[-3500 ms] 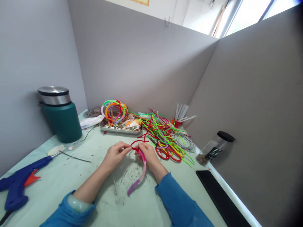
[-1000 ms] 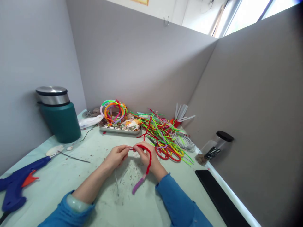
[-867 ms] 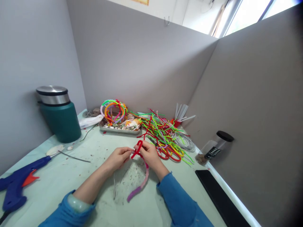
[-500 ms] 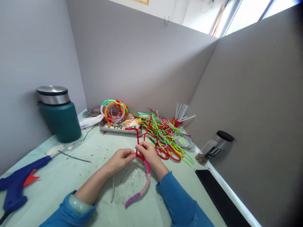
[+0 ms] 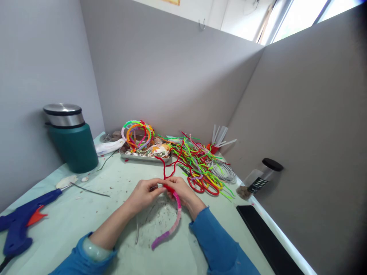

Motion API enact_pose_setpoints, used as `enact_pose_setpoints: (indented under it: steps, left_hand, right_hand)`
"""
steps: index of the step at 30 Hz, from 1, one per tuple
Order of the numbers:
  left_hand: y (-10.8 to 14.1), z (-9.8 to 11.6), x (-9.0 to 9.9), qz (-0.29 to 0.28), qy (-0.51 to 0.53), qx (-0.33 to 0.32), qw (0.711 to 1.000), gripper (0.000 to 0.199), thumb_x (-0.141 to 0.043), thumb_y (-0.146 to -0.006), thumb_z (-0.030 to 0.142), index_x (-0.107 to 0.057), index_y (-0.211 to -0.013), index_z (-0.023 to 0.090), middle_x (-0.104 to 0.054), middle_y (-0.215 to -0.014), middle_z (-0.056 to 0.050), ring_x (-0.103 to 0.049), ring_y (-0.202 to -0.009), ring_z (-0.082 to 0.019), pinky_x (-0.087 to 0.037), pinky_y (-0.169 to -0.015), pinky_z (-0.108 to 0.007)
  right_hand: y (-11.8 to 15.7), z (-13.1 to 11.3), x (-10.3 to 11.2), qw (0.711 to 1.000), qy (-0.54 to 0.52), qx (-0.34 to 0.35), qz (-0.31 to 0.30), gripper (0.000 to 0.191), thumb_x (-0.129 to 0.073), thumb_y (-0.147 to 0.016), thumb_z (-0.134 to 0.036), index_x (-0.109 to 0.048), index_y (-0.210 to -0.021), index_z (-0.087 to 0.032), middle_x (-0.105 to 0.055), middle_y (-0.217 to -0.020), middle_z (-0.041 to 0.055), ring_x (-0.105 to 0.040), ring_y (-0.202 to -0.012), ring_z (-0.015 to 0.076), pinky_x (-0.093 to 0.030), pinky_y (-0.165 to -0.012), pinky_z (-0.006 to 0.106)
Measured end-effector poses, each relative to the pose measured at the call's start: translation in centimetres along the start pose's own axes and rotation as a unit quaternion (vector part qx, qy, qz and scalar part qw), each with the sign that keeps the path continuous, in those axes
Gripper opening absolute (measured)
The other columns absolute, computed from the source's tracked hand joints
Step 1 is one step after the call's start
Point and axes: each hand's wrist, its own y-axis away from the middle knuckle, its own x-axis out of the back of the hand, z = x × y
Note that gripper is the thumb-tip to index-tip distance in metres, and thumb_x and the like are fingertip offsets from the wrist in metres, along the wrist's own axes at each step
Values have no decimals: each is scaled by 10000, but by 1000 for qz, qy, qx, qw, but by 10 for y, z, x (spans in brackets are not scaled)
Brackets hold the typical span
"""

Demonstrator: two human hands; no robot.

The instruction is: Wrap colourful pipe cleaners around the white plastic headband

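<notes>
My left hand (image 5: 144, 195) is closed in a pinch at the bare end of a wire, its fingertips meeting those of my other hand. My right hand (image 5: 183, 194) is closed around the red part of the same wire, which is wrapped in fuzzy pipe cleaner. From there the wrapped wire (image 5: 176, 219) curves down through pink to a purple end. A loose red pipe cleaner (image 5: 164, 165) rises from between my fingers toward the tray. Part of the red wrapping is hidden by my fingers. The bare wire (image 5: 137, 231) hangs below my left hand.
A metal tray (image 5: 143, 157) of shells carries colourful wrapped rings (image 5: 139, 135). Right of it lie many pipe cleaners (image 5: 197, 152), red-handled scissors (image 5: 210, 186) and coiled wire (image 5: 225, 172). A blue glue gun (image 5: 21, 221) and green flask (image 5: 71, 147) are at left; a jar (image 5: 259, 177) stands right.
The loose red strand has swung lower and bends differently above my hands. My right fingers have come down over the red wrapping, and my left fingertips have closed in beside them.
</notes>
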Motion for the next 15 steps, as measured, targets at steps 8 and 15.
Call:
enact_pose_setpoints:
  steps: [8,15]
  left_hand:
    - [-4,-8,4,49,-51,9,997,282,-497,-778,382,-694,-825,186,-684,-763,-25,-578,-669,-148,-402,-633,-225]
    - [-8,-16,8,126,-49,84,987,297,-534,-732,414,-692,-811,176,-695,-799,-42,-601,-749,-177,-414,-703,-255]
  right_hand:
    - [-7,5,2,999,13,6,38,401,-475,-773,-524,-582,-816,-139,-558,-554,-14,-450,-352,77,-301,-337,195]
    - [-4,-1,4,923,207,262,192,222,-482,-821,-339,-623,-795,-169,-595,-726,14,-535,-687,131,-405,-617,229]
